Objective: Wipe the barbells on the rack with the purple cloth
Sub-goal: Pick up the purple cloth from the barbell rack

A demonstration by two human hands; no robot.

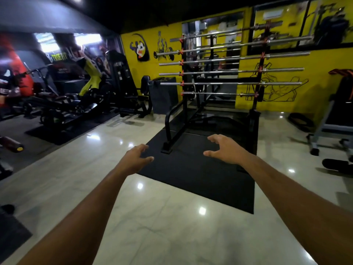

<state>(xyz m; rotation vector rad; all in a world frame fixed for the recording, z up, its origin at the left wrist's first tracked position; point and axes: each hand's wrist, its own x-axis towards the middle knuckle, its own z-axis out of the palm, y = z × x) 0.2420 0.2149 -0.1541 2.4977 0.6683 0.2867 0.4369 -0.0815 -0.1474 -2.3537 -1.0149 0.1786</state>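
Yellow walls with black figure drawings (140, 47) close off the far side of this gym, and glossy pale marble floor (172, 226) runs from under me up to them. Ahead stands the tall black steel rack (183, 77), its feet on a black rubber floor mat (200, 178). Long chrome barbells (219, 71) lie across the rack's orange-tipped pegs, one above another from near knee height to the top, all level and parallel. Behind the rack a wall mirror (215, 35) reflects part of the room.

Both my arms reach forward over the floor, well short of the rack. My left hand (137, 156) is held palm down, fingers loosely spread and slightly bent, holding nothing. My right hand (223, 149) is likewise bare, fingers and thumb apart in a wide relaxed curve, touching nothing. The two hands hang apart from each other above the near edge of the mat.

Off to my left sit dark weight machines with a yellow padded frame (89, 77). At the right edge stands a grey metal bench frame (328, 119), and a black weight plate (335, 165) lies on the floor near it.
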